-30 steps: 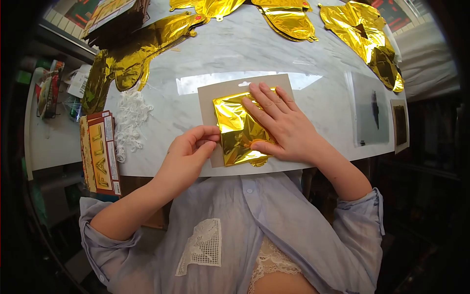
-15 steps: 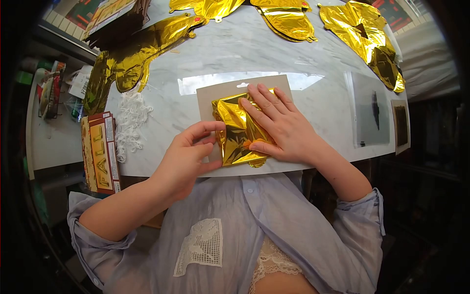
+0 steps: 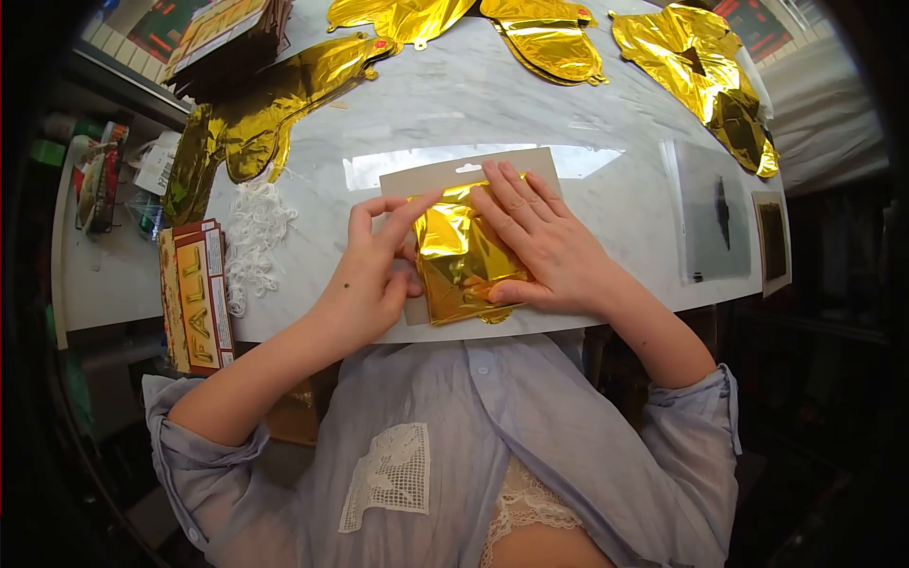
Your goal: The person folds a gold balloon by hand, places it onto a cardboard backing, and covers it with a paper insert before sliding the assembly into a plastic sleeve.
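Note:
A folded gold foil balloon (image 3: pixel 459 275) lies on a grey-brown card (image 3: pixel 407 183) with a hanging slot, near the table's front edge. My right hand (image 3: pixel 554 248) rests flat over the right part of the foil, fingers stretched toward the card's top, thumb low on the foil. At the foil's left side is my left hand (image 3: pixel 365 268). Its index finger reaches to the upper left corner of the foil, while the thumb and other fingers are partly curled beside the left edge. The card's right part is mostly hidden beneath my right hand.
Flat gold foil balloons (image 3: pixel 256 123) lie along the back and left of the marbled table (image 3: pixel 606 123). White strings (image 3: pixel 254 237) are heaped at left beside printed "FALL" cards (image 3: pixel 194 298). Card stacks (image 3: pixel 227 38) stand back left. Clear plastic bags (image 3: pixel 705 213) and a dark-faced card (image 3: pixel 772 241) lie right.
My left hand has moved up along the foil's left side, its index finger now at the upper corner. The foil's left part looks flatter. My right hand has stayed nearly in place.

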`<act>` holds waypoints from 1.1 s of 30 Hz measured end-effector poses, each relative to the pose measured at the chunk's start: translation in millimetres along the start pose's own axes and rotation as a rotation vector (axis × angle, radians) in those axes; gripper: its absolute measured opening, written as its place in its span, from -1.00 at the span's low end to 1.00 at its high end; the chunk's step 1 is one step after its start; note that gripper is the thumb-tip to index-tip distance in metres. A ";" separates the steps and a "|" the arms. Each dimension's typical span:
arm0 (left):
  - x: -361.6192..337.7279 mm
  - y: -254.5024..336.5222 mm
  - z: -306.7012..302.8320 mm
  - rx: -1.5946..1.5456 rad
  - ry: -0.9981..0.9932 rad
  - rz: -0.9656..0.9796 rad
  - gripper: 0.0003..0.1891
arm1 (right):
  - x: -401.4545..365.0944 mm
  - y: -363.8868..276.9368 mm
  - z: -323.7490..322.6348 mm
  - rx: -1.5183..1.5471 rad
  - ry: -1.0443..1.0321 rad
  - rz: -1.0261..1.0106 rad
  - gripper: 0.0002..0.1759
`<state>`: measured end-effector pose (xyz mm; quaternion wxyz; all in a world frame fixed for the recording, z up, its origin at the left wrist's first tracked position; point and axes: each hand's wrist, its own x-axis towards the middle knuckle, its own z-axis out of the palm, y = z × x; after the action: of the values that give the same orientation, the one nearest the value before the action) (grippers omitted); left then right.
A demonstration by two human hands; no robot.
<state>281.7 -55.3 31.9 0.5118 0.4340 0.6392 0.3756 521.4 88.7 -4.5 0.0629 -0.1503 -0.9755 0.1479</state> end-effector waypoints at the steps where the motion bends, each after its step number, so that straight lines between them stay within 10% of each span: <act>1: 3.4 -5.4 -3.5 0.242 -0.014 0.157 -0.16 | -0.5 0.6 -0.9 0.034 0.023 -0.022 0.19; 5: 21.0 -17.0 -12.9 0.679 0.015 0.713 -0.30 | -1.4 0.2 -1.6 0.041 0.010 -0.018 0.23; 11: 27.2 -13.0 -28.6 1.028 0.032 0.967 -0.41 | -1.5 3.1 0.3 0.074 0.021 -0.007 0.32; 15: 37.0 -11.8 -26.8 0.897 0.149 0.949 -0.54 | -9.1 -3.8 -16.7 -0.044 0.161 -0.072 0.34; 28: 59.2 34.3 -24.9 0.644 0.125 0.869 -0.77 | -0.6 -19.9 -48.0 -0.211 0.682 -0.127 -0.51; 33: 53.8 72.3 -33.5 0.411 -0.009 0.828 -0.73 | 1.3 -35.6 -79.5 0.178 0.770 0.068 -0.69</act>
<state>255.8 18.6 87.6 0.2248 0.7469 0.4709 0.4121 523.7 78.2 82.0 0.4321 -0.2211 -0.8583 0.1665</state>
